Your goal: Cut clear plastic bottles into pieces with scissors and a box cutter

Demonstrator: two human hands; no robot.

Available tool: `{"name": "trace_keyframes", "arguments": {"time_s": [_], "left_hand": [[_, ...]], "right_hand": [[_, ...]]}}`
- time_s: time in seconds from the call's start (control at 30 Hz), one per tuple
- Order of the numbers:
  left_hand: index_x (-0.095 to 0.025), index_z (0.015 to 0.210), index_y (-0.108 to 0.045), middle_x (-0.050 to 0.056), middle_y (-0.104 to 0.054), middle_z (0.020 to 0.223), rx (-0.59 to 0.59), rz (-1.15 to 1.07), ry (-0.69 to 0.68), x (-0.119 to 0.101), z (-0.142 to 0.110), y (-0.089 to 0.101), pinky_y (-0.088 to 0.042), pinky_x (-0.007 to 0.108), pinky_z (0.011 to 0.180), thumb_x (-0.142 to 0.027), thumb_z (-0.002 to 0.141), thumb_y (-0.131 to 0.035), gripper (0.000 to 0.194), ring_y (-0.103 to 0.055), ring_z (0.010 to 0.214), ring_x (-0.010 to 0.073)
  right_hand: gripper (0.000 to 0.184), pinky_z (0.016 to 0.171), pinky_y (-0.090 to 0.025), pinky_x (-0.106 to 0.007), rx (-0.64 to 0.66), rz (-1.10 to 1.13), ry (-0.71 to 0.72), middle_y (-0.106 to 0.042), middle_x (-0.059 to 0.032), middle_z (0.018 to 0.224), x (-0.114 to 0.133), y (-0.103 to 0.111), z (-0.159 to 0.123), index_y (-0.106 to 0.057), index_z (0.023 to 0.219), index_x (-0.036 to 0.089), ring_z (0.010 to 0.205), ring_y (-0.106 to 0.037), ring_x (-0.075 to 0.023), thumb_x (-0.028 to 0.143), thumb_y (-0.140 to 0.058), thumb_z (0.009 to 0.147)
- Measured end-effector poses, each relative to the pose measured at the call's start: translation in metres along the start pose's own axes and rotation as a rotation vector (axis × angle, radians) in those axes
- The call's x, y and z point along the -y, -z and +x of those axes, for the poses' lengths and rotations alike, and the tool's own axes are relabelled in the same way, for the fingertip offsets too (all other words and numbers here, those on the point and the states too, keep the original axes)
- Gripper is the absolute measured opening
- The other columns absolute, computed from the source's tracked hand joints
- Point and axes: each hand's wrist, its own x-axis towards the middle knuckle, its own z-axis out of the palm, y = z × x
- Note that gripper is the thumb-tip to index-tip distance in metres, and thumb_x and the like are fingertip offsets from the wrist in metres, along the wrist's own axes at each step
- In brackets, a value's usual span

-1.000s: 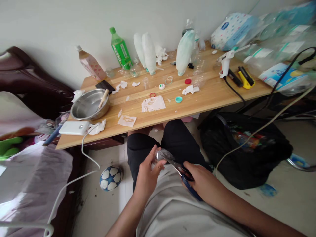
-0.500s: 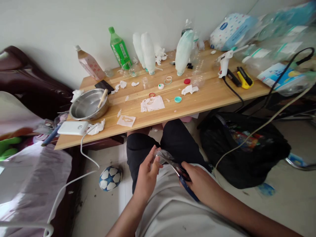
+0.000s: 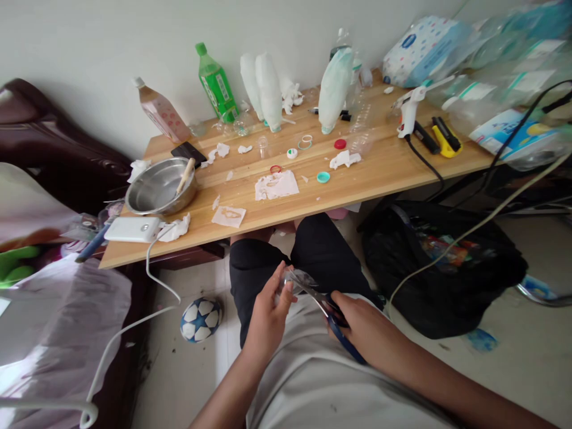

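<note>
Above my lap, my left hand grips a small clear plastic piece that looks cut from a bottle. My right hand is closed round the dark blue handles of a pair of scissors. The scissor blades point up and left and meet the clear plastic close to my left fingertips. Exactly how far the blades are parted is hard to make out. Both hands are below the front edge of the wooden table.
On the table stand a steel bowl, a green bottle, white paper-covered bottles, a glue gun and a yellow cutter. A black bag and a ball lie on the floor.
The scissors and my right hand have shifted slightly, with the blades still at the clear plastic. My left hand has barely moved. The view has tilted a little.
</note>
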Motion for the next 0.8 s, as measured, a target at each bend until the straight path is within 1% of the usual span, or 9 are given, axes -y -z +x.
{"name": "trace_keyframes", "arguments": {"time_s": [0.13,0.3,0.4,0.6,0.7,0.8], "left_hand": [[-0.017,0.148,-0.049,0.013,-0.064,0.138,0.024,0.015,0.012,-0.002,0.0,0.004,-0.055,0.03,0.072,-0.056,0.092,-0.058,0.069,-0.064,0.076,0.0157],[-0.014,0.148,-0.048,0.014,-0.063,0.139,0.05,0.019,0.008,-0.007,0.0,0.003,-0.056,0.03,0.071,-0.055,0.091,-0.058,0.071,-0.065,0.08,0.0169],[-0.015,0.147,-0.049,0.014,-0.064,0.138,0.054,0.03,0.005,-0.008,0.0,0.003,-0.056,0.03,0.071,-0.054,0.091,-0.059,0.069,-0.065,0.079,0.0165],[-0.017,0.146,-0.052,0.014,-0.066,0.135,0.067,0.03,-0.001,-0.004,0.002,0.008,-0.056,0.03,0.071,-0.053,0.09,-0.061,0.067,-0.063,0.072,0.0145],[-0.016,0.146,-0.052,0.014,-0.067,0.132,0.081,0.04,-0.014,-0.003,0.001,0.009,-0.055,0.029,0.07,-0.052,0.091,-0.06,0.066,-0.062,0.072,0.0142],[-0.016,0.145,-0.053,0.014,-0.069,0.127,0.086,0.049,0.001,-0.005,0.0,0.007,-0.054,0.028,0.065,-0.052,0.09,-0.061,0.067,-0.063,0.073,0.0154]], "right_hand": [[0.009,0.075,-0.042,-0.029,0.005,0.028,-0.03,-0.074,-0.0102,0.097,-0.002,0.001,0.001,-0.057,0.091,0.02,0.092,-0.069,-0.0263,0.019,-0.063,0.085],[0.004,0.075,-0.044,-0.029,-0.008,0.011,0.03,-0.073,-0.0103,0.096,-0.006,-0.004,0.001,-0.055,0.091,0.02,0.088,-0.069,-0.0246,0.021,-0.059,0.089],[0.004,0.076,-0.044,-0.028,-0.007,0.027,0.028,-0.073,-0.01,0.096,-0.006,-0.004,0.001,-0.055,0.091,0.02,0.089,-0.069,-0.0241,0.021,-0.059,0.089],[0.009,0.077,-0.044,-0.027,0.002,0.066,-0.006,-0.075,-0.0077,0.095,-0.002,0.005,0.0,-0.056,0.084,0.022,0.09,-0.069,-0.0228,0.016,-0.063,0.085],[0.006,0.077,-0.044,-0.027,0.002,0.064,0.009,-0.074,-0.008,0.094,-0.002,0.005,-0.002,-0.056,0.086,0.022,0.089,-0.069,-0.0228,0.019,-0.061,0.088],[0.005,0.075,-0.044,-0.028,-0.005,0.062,0.041,-0.073,-0.0085,0.093,-0.005,0.002,-0.003,-0.055,0.087,0.022,0.087,-0.068,-0.023,0.023,-0.059,0.09]]}}
